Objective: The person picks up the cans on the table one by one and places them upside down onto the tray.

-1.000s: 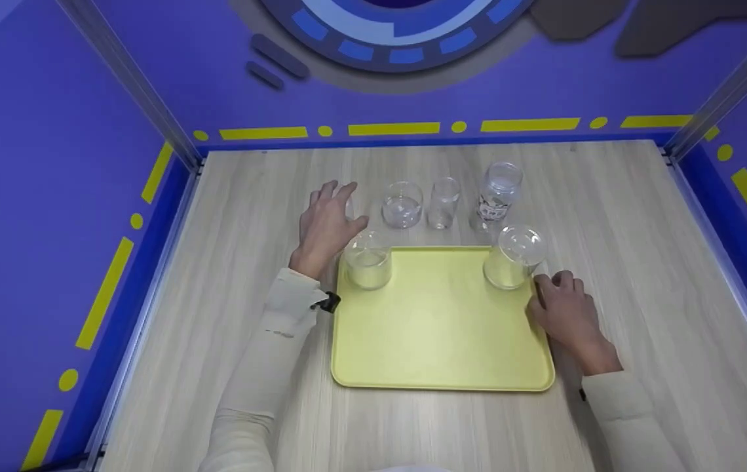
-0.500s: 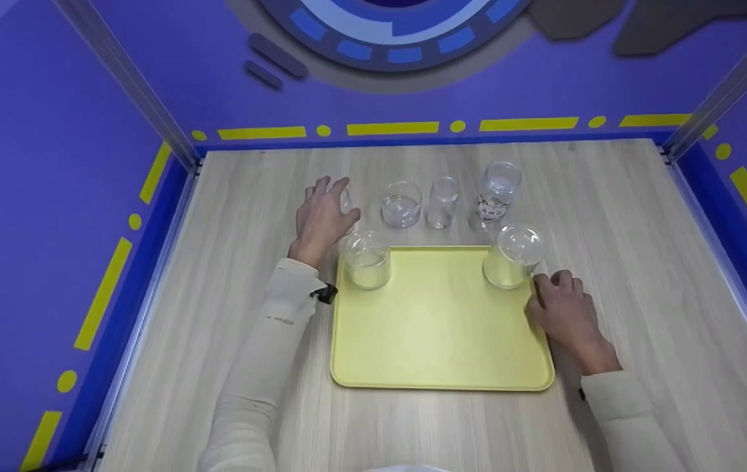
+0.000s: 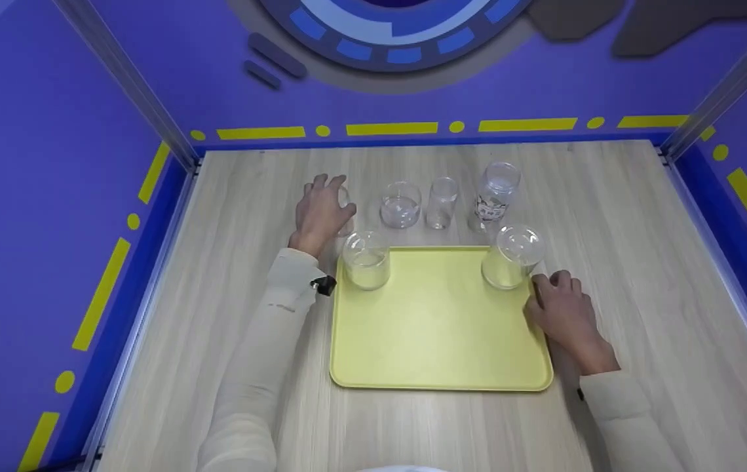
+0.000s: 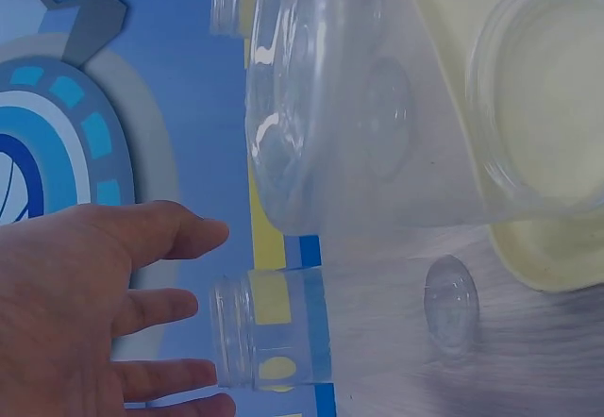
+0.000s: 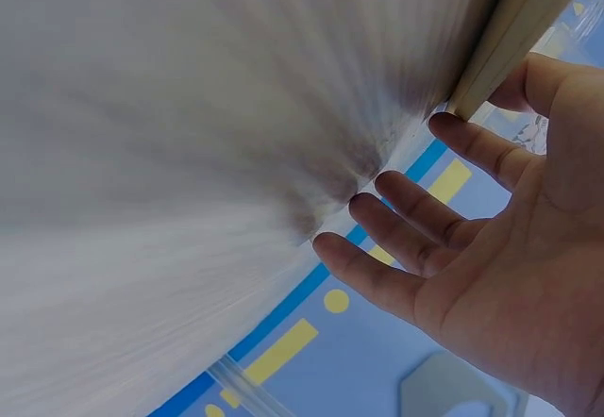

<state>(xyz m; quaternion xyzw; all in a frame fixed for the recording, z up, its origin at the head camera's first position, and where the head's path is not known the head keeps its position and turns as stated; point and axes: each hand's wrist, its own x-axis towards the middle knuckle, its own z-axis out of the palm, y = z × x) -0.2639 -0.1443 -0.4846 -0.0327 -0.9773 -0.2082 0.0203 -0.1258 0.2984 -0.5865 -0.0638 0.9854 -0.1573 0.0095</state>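
My left hand (image 3: 324, 213) is at a small clear glass jar (image 3: 345, 213), partly hidden behind the fingers. In the left wrist view, spread fingers and thumb stand beside the jar's threaded mouth (image 4: 233, 332). My right hand (image 3: 563, 308) is at the right edge of a yellow tray (image 3: 439, 334). In the right wrist view, the tray's rim (image 5: 528, 40) lies between thumb and index finger, the thumb tip hidden behind it; the other fingertips rest near the tabletop. Two larger clear jars stand on the tray's back corners: one left (image 3: 367, 262), one right (image 3: 513, 257).
Behind the tray stand a low clear glass bowl (image 3: 401, 206), a narrow clear glass (image 3: 442, 203) and a taller clear jar with a printed label (image 3: 497, 193). Blue panels with yellow marks (image 3: 392, 128) border the wooden table (image 3: 249, 196) at back and sides.
My left hand has shifted slightly left and away from the body, bringing it closer around the small jar. The right hand, tray and other glassware have stayed put.
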